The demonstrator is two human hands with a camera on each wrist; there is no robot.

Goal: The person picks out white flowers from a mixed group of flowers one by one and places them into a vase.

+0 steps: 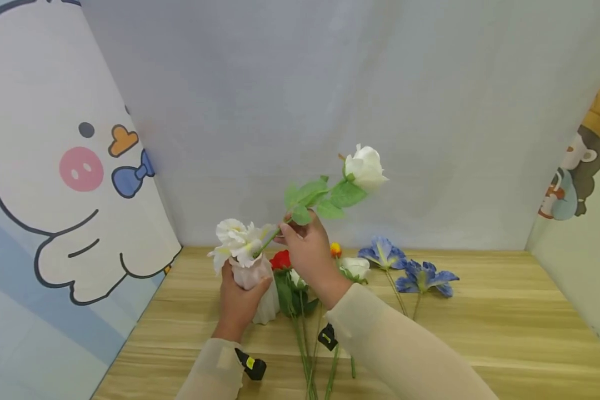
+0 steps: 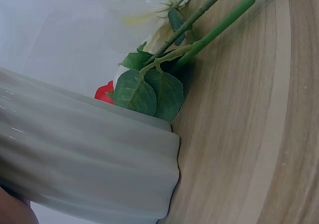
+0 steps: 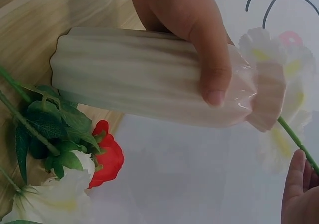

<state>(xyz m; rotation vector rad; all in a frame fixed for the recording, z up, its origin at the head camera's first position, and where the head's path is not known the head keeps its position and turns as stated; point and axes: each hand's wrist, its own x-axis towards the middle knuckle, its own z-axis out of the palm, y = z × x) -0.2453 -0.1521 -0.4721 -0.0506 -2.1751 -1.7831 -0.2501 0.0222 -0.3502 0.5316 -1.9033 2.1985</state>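
My left hand (image 1: pixel 240 304) grips a white fluted vase (image 1: pixel 267 303) round its upper part, with the thumb (image 3: pixel 213 69) across its front in the right wrist view. The vase stands on the table, and ruffled white flowers with yellow centres (image 1: pixel 237 240) are at its mouth. Above and right of it, my right hand (image 1: pixel 310 253) pinches the green stem (image 3: pixel 297 140) of a white rose (image 1: pixel 365 168). That stem slants down to the vase's rim, its lower end hidden, while the bloom and leaves (image 1: pixel 347 194) tilt up to the right.
Beside the vase lie a red flower (image 1: pixel 281 260), dark green leaves (image 2: pixel 134 92) and long stems on the wooden table (image 1: pixel 480 333). Another white rose (image 1: pixel 355 268), a small orange-yellow bloom (image 1: pixel 335 250) and two blue flowers (image 1: pixel 425 278) lie further right. A grey backdrop (image 1: pixel 430 111) stands behind.
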